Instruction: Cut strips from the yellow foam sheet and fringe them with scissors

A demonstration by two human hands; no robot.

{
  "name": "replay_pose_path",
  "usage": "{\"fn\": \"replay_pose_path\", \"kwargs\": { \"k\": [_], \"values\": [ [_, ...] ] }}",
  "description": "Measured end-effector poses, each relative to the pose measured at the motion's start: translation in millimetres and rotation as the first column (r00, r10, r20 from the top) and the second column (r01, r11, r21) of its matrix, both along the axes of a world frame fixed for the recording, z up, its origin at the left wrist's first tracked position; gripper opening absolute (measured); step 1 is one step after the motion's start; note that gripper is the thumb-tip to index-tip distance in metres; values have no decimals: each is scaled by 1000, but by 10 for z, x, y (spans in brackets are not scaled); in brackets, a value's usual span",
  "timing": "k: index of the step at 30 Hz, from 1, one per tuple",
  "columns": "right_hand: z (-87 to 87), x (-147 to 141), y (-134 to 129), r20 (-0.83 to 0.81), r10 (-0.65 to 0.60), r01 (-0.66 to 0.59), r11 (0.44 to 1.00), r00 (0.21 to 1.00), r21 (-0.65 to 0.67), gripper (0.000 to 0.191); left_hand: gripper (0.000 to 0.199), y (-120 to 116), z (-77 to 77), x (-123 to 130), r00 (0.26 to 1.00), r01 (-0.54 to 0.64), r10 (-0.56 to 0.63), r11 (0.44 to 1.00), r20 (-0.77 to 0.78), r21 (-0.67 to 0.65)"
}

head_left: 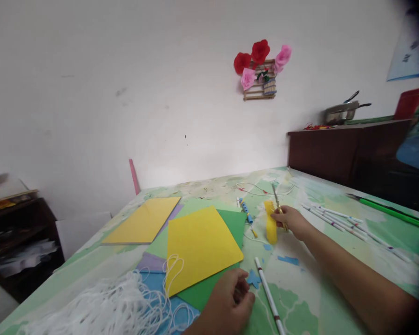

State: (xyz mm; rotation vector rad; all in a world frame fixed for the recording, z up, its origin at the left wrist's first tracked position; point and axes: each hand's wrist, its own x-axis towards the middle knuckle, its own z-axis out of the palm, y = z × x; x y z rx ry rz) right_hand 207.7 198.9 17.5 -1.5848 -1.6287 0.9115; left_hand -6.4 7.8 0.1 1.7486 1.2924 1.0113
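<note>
Right of the yellow sheet [200, 249], your right hand [293, 221] clamps its fingers on the scissors [279, 208], probably for control; your left hand [227, 300] curls, fingers apart.

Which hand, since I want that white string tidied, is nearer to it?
Left. The left hand is close to the right edge of the white string; the right hand is farther off, holding the scissors.

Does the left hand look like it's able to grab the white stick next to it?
Probably yes. The white stick lies just right of the left hand. Only a little blue scrap sits between them, near the fingertips, and it looks too flat to block the way.
</note>
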Motion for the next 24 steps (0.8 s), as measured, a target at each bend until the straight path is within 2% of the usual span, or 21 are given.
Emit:
{"fn": "replay_pose_path", "kwargs": {
  "k": [2,5,8,11,14,19,22,24],
  "values": [
    [-35,144,73,119,-86,82,996,989,43,21,21,-38,50,-21,970,28,11,987,-244,158],
    [-17,360,127,267,-227,197,971,937,133,25,18,-53,111,-31,875,94,85,936,-477,339],
    [82,487,118,370,-366,293,925,854,241,33,20,-39,113,-36,776,78,189,918,-602,389],
    [219,498,71,423,-406,302,907,810,293,39,30,-28,73,-68,667,-49,294,934,-685,353],
    [355,431,-2,471,-323,214,939,821,270,38,41,-16,24,-120,590,-140,318,945,-742,294],
    [493,129,-250,499,-83,-30,976,863,214,39,41,10,-11,-145,541,-129,324,944,-776,304],
    [423,-223,-466,508,49,-171,965,860,198,37,36,-26,64,-63,489,-101,352,932,-798,349],
    [311,-485,-588,531,147,-271,949,835,164,30,29,-118,179,9,437,-41,340,933,-833,359]
  ]
}}
